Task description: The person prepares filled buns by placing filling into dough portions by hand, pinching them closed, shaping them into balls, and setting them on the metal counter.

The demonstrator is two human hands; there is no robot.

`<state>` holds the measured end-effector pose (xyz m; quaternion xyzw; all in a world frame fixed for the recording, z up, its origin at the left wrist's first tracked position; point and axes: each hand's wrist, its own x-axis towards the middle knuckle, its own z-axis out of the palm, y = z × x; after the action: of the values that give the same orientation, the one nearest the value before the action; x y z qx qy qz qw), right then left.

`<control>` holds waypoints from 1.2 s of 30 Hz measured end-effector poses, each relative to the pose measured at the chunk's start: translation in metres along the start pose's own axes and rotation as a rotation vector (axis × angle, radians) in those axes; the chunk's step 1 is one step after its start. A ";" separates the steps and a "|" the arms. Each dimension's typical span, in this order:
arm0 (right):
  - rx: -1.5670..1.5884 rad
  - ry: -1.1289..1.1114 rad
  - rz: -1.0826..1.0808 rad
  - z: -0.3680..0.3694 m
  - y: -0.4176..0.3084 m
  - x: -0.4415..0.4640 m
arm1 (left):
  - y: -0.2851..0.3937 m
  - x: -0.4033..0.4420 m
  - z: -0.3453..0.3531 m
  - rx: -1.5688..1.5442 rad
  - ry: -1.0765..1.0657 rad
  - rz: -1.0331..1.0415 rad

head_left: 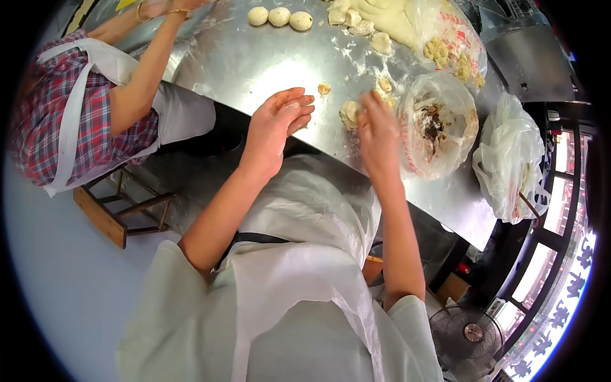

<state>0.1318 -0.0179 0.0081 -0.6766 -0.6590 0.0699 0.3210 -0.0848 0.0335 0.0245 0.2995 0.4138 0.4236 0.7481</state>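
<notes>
My left hand [273,130] is raised at the steel table's edge, fingers loosely curved and thumb apart from them; I make out nothing held in it. Blurred by motion, my right hand [380,134] hovers beside a flattened lump of dough [349,114]. Its fingertips are smeared, so any held thing is hidden. Just past them lie small yellowish pieces [384,85], and a small crumbly piece [324,88] sits between my hands. Right of my right hand stands a plastic-lined bowl [470,127] with dark brown filling [434,124] in it.
Three round dough balls [279,16] line the back of the steel table [229,70]. A large dough mass [391,19] and yellow crumbly lumps [437,52] lie farther right. A plastic bag [509,156] hangs at the right edge. A co-worker [89,108] works at left beside a wooden stool [105,216].
</notes>
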 end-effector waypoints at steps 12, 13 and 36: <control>-0.365 0.093 -0.085 0.070 0.011 0.069 | 0.006 0.003 -0.003 0.029 0.066 -0.045; -0.369 0.094 -0.093 0.070 0.012 0.072 | 0.005 0.004 0.003 0.048 0.064 -0.078; 0.795 -0.074 0.378 0.007 -0.045 0.007 | -0.019 0.001 0.005 -0.331 -0.324 -0.276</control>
<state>0.0912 -0.0122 0.0285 -0.6061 -0.4567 0.3997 0.5141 -0.0731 0.0251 0.0117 0.1780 0.2507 0.3261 0.8940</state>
